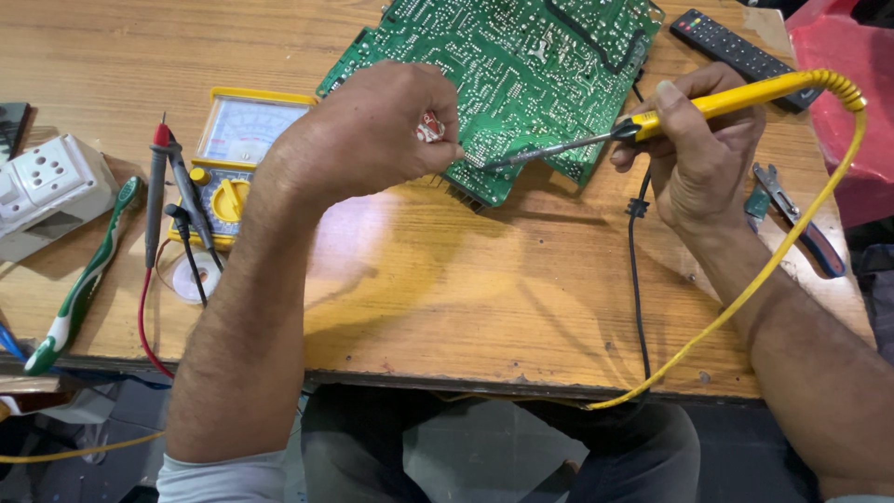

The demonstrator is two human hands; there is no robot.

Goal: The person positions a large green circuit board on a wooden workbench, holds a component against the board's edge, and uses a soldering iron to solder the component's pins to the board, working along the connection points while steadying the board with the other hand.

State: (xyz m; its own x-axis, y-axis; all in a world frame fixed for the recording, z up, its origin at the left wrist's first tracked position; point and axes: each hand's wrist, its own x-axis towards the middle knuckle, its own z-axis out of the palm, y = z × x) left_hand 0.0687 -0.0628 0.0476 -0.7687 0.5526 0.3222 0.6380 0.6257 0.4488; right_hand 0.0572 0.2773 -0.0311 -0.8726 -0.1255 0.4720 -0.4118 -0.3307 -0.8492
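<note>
Both forearms reach from the near edge over the wooden table (447, 289). Left hand (372, 130) is clenched, pinching a small red-and-white piece (430, 128) at the near edge of the green board (521, 65), which lies far centre. Right hand (698, 154) grips a yellow soldering iron (736, 98), its tip touching the board just beside the left fingers. A yellow meter (237, 149) with probes (172, 186) and a toothbrush (84, 279) lie left; a remote (736, 51) lies far right.
</note>
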